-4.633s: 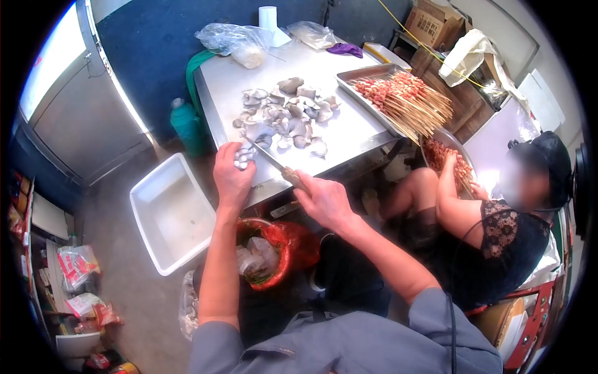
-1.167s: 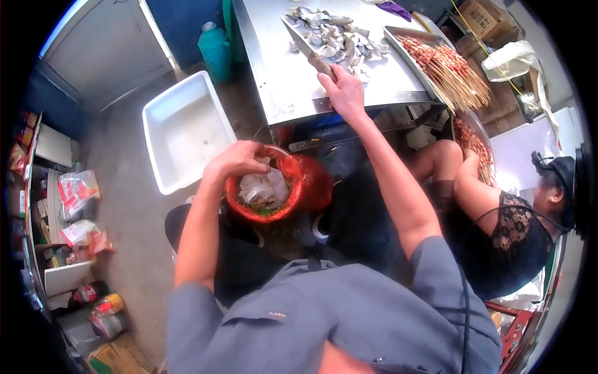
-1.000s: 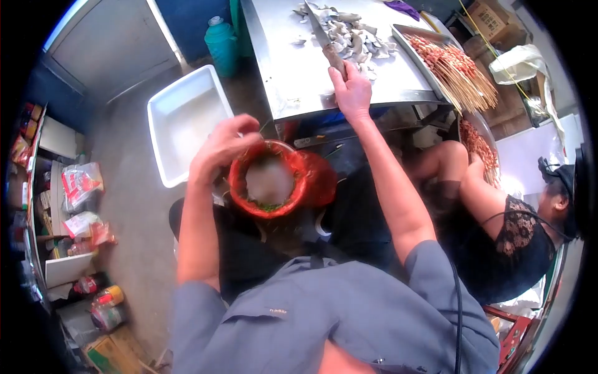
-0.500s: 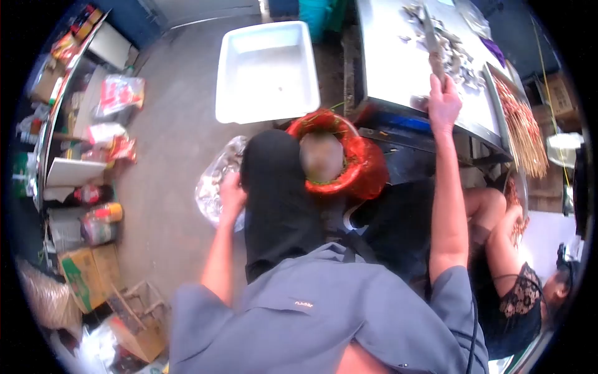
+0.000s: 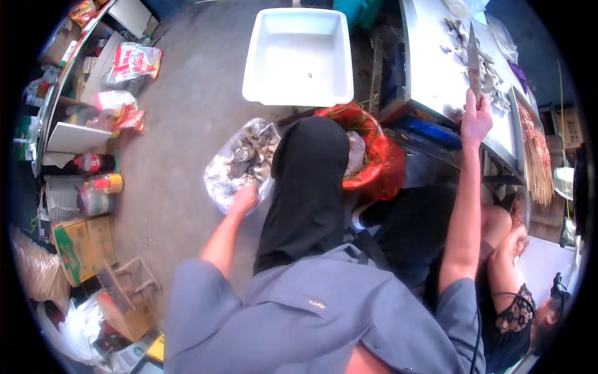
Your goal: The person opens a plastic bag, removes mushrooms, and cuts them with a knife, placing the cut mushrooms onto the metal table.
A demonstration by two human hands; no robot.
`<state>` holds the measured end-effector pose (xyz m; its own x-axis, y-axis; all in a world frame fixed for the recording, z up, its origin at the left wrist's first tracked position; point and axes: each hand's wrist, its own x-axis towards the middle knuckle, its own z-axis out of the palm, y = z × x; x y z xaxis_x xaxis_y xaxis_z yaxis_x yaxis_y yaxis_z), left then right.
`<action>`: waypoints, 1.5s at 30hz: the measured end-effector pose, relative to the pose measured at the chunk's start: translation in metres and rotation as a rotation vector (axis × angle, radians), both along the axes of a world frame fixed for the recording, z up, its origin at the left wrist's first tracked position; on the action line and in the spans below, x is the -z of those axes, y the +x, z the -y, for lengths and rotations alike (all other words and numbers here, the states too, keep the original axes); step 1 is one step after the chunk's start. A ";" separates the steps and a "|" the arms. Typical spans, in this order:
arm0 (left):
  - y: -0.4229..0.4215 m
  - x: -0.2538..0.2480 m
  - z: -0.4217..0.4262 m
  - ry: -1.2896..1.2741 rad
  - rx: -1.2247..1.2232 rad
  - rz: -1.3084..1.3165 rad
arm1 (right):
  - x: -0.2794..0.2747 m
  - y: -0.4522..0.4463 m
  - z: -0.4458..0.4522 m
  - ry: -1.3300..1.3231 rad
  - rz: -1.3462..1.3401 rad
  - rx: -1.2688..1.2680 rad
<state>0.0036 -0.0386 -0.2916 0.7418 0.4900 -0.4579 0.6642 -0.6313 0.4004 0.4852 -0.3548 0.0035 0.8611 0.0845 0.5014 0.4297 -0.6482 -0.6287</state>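
My left hand (image 5: 245, 199) reaches into a clear plastic bag (image 5: 218, 177) of grey mushrooms (image 5: 249, 156) on the floor, left of my knee. Its fingertips are among the mushrooms, and whether they grip any is hidden. My right hand (image 5: 476, 121) is closed round the handle of a knife (image 5: 474, 62), blade pointing away from me, over the front part of the metal table (image 5: 430, 68). More mushrooms (image 5: 492, 78) lie on the table behind the blade. Beside my knee stands a red-lined bucket (image 5: 383, 165), partly hidden by my leg.
A white plastic tub (image 5: 299, 62) lies on the floor ahead. Skewers (image 5: 536, 156) rest in a tray at the table's right end. A person (image 5: 514, 311) sits at the right, a hand at a bowl. Shelves with packets (image 5: 134, 62) and bottles line the left, cardboard boxes (image 5: 84, 249) below.
The view has swung left and down. My left hand went from the mushrooms on the table to the bucket, then down to the bag. My right hand has kept the knife, raised off the mushrooms.
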 end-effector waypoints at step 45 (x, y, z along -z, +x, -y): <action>0.123 0.080 -0.057 -0.807 -1.172 0.219 | -0.006 -0.017 -0.014 0.200 -0.005 0.024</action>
<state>0.1264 0.0188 -0.3717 0.1912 0.5227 -0.8308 0.5118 0.6692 0.5387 0.4677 -0.3404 0.0094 0.8643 -0.0369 0.5016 0.4121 -0.5198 -0.7483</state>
